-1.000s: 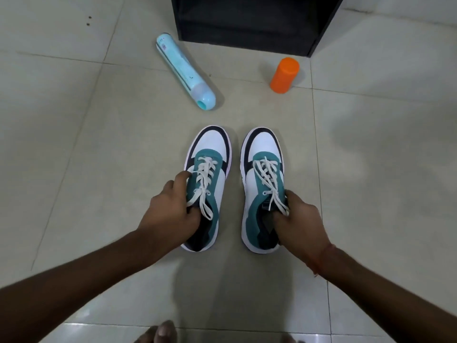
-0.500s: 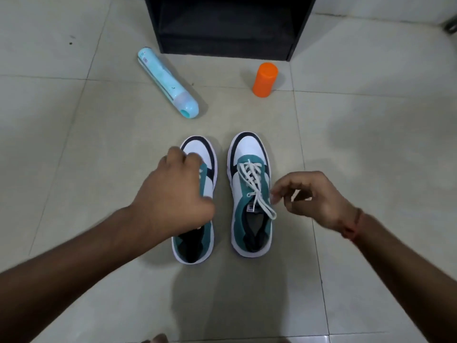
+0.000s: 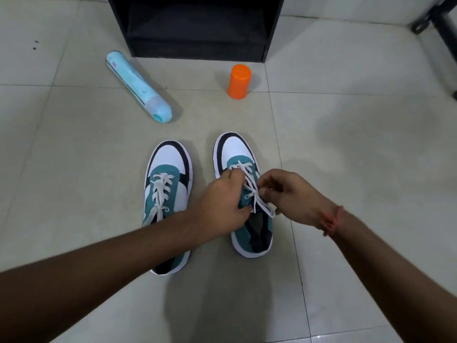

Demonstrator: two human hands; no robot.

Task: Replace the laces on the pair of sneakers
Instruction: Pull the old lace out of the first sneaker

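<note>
- On the pale tiled floor [image 3: 74, 219], in the head view, the pair of sneakers stands side by side, toes away from the person: the left sneaker [image 3: 168, 174] under the left forearm, the right sneaker [image 3: 237, 154] between both hands.
- The left hand [image 3: 222, 204] curls over the right sneaker's inner side, gripping it at the eyelets; the right hand [image 3: 289, 194] pinches the white lace [image 3: 249, 180] near the top eyelets.
- The lace looks flat, soft and limp, so I judge it will slide through the eyelets readily; the best hold seems to be close to the eyelet or at the loose end [image 3: 269, 211] trailing over the collar.
- The sneaker looks light with a soft upper, likely to shift on smooth tile unless steadied.
- The left sneaker's lace [image 3: 160, 191] is fully threaded and untouched.
- Farther off lie a light-blue tube [image 3: 138, 87] and an upright orange container [image 3: 239, 81], before a black cabinet [image 3: 195, 28].
</note>
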